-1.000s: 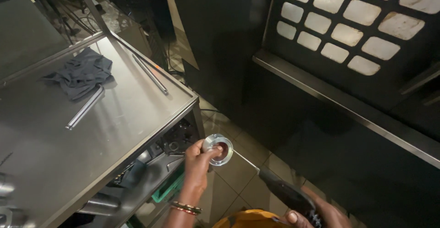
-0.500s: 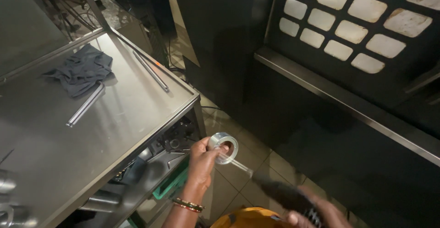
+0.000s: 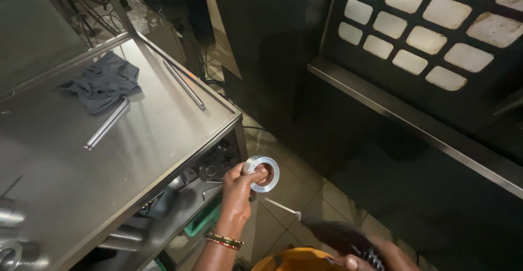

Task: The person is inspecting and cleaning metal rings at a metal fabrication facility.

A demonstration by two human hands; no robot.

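Observation:
My left hand [image 3: 239, 186] grips a silver metal ring [image 3: 262, 173] with a thumb through its hole, held just off the corner of a steel table [image 3: 109, 162]. My right hand [image 3: 376, 257] is at the bottom edge, closed on the dark handle of a screwdriver [image 3: 321, 226], blurred by motion. The screwdriver's thin shaft points up-left toward the ring, its tip a little below it. Bracelets sit on my left wrist.
On the steel table lie a dark cloth [image 3: 103, 83] and two metal rods [image 3: 106, 124] [image 3: 185, 84]. Metal cylinders [image 3: 11, 216] sit at its left edge. A dark machine panel with a window grid [image 3: 425, 37] stands at right. The floor [image 3: 283, 162] below is tiled.
My left hand and the ring have shifted slightly relative to the table corner. The screwdriver has dropped lower and away from the ring, and it blurs with movement.

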